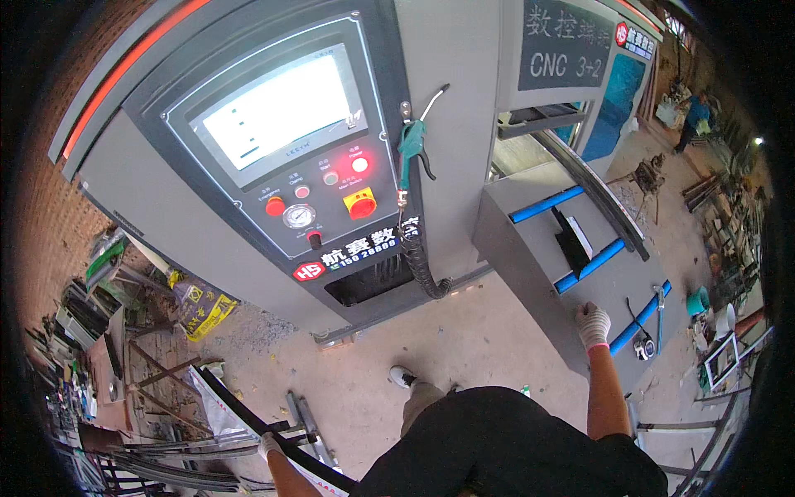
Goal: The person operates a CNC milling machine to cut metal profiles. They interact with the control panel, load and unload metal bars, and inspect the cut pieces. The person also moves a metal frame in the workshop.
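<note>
My left hand (269, 445), in a whitish glove, is closed on a long black profile (235, 401) with white film along its side. The profile runs slantwise at the lower left, and its near end passes beside my body. Over the grey roller table (532, 258) at the right is my right hand (592, 325), also gloved, with its fingers curled in. Whether anything is inside those fingers is hidden. Near it lie a tape measure (643, 347) and a slim metal tool (660, 319). A black-and-white piece (573, 238) rests farther up the table, between blue rollers (590, 266).
Ahead stands a grey machine with a lit screen (280, 108), a red emergency button (275, 206) and a hanging green air gun (410, 153). More profiles (310, 427) lie on the floor at left. A dark rail (592, 186) borders the table. Another person (696, 118) is far right.
</note>
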Available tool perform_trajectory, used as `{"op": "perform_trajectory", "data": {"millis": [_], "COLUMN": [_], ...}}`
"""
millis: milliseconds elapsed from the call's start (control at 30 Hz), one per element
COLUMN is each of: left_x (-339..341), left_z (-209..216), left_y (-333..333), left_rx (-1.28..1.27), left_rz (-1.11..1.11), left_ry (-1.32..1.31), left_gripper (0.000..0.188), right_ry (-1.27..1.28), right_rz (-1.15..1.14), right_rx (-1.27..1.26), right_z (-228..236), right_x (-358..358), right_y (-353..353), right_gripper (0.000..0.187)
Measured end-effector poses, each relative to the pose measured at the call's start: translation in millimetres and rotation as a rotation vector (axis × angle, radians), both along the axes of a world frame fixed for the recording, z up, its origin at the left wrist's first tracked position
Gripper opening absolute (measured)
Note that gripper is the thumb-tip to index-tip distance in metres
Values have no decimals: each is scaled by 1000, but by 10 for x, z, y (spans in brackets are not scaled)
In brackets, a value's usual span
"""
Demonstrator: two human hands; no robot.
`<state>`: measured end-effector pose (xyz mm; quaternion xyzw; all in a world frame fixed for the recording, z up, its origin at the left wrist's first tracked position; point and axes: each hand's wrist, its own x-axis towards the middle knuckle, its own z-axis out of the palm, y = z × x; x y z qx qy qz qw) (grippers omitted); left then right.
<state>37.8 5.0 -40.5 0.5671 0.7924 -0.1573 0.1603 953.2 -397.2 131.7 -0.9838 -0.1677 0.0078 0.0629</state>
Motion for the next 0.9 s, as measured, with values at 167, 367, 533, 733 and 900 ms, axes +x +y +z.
{"op": "perform_trajectory", "data": {"millis": [167,367,533,733,900], "left_x": [221,643,853,1141,1192], "left_z": [114,220,239,290,290], "left_y": [-20,36,117,244,256], "left_rx": [239,167,123,102,92], "left_rz": [722,666,609,561,561], "left_ry": [-523,-524,-520,-528,-532], "left_gripper": [34,34,35,35,35], "right_ry": [-118,-135,-129,-161,-64], "right_rz": [79,100,66,80,66], "right_rx": [206,136,144,152,131], "right_z": [-205,-137,-193,-233,-153], "right_x": [-128,-109,-102,-88,-103], "right_y": [-75,-6,-20,-25,-17], "right_gripper": [35,34,34,38,40]}}
